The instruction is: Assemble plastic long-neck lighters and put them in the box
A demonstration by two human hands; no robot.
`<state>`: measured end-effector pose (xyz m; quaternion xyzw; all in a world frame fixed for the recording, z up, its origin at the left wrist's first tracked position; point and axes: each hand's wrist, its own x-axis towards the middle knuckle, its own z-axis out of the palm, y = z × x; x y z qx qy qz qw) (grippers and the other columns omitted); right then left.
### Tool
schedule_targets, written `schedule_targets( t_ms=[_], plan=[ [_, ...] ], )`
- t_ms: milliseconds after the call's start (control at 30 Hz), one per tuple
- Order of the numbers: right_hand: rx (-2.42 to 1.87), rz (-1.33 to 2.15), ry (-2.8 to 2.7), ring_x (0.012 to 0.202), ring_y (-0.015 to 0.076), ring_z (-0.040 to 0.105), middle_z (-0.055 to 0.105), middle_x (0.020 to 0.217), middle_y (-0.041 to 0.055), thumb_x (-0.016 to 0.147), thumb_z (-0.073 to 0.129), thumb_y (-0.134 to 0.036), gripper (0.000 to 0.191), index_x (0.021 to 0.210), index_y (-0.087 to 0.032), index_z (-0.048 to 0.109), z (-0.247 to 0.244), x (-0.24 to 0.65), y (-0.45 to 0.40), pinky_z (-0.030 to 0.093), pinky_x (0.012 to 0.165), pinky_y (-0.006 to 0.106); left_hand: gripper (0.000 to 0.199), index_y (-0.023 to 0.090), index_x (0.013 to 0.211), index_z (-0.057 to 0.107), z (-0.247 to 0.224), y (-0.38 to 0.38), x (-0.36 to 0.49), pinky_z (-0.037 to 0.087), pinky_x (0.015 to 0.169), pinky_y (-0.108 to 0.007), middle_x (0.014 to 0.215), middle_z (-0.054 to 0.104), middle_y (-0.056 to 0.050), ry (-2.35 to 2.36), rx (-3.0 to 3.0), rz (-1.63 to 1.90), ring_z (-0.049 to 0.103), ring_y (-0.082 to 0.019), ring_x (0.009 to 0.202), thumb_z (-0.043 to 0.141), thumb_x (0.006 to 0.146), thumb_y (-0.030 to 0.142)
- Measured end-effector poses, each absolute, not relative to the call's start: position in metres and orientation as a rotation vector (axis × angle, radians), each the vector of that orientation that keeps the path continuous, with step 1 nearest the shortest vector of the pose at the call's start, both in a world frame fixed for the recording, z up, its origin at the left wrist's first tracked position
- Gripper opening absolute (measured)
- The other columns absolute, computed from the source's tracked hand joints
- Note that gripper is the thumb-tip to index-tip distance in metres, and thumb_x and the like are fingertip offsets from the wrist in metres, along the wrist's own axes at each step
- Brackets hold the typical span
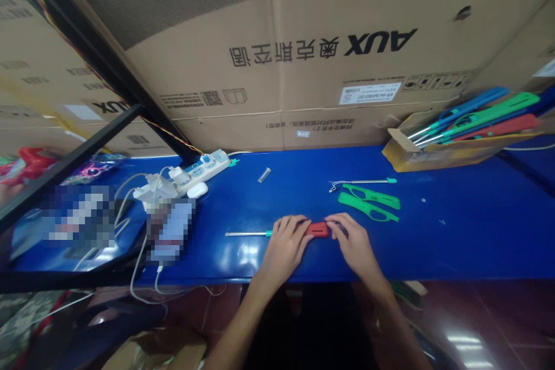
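Observation:
A long-necked lighter with a red handle [318,230] lies just above the blue table, its metal tube [247,234] with a teal collar pointing left. My left hand [286,241] is closed around the middle of it. At the handle's right end, the fingertips of my right hand [351,241] are pinched together against it; whether a small part is between them is hidden. Beyond my right hand lie two green handle shells [370,203]. Behind those is a loose metal lighter tube [364,181] with a thin white wire and a teal end.
A cardboard box [433,157] of finished-looking blue, green and red lighters stands at the back right. Toward the left are a power strip [203,170] with chargers and a phone [173,230] on a cable. A small metal piece [264,174] lies mid-table. Large cartons [277,81] wall the back.

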<state>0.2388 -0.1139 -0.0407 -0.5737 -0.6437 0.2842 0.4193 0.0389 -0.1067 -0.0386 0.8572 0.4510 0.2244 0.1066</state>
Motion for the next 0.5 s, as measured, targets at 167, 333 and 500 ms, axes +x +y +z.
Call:
schedule_targets(
  t_ms=[167,333,500],
  plan=[
    [-1.476,0.546,-1.715,0.084,0.0205,0.065,0.063,0.102,0.0093,0.102,0.036,-0.028,0.033,0.107,-0.023,0.068,-0.0485,0.2333,-0.1194,0.053,0.080,0.035,0.031,0.023,0.132,0.057,-0.0389,-0.1072,0.0389,0.044,0.100,-0.044,0.128,0.061,-0.010,1.331,2.522,0.677,0.055,-0.024,0.116,0.045,0.105,0.033],
    [-1.507,0.508,-1.622,0.090,0.0220,0.065,0.066,0.098,0.0085,0.102,0.041,-0.030,0.025,0.103,-0.022,0.065,-0.0463,0.2311,-0.1213,0.052,0.086,0.036,0.031,0.023,0.132,0.057,-0.0387,-0.1074,0.0389,0.043,0.101,-0.044,0.128,0.061,-0.009,1.325,2.520,0.685,0.055,-0.024,0.117,0.046,0.105,0.033],
    [-1.463,0.591,-1.600,0.087,0.0210,0.067,0.069,0.100,0.0070,0.100,0.049,-0.033,0.021,0.099,-0.023,0.068,-0.0410,0.2329,-0.1208,0.053,0.083,0.035,0.032,0.022,0.133,0.056,-0.0380,-0.1071,0.0386,0.042,0.102,-0.042,0.131,0.060,-0.008,1.317,2.512,0.666,0.053,-0.024,0.119,0.045,0.105,0.032]
  ],
)
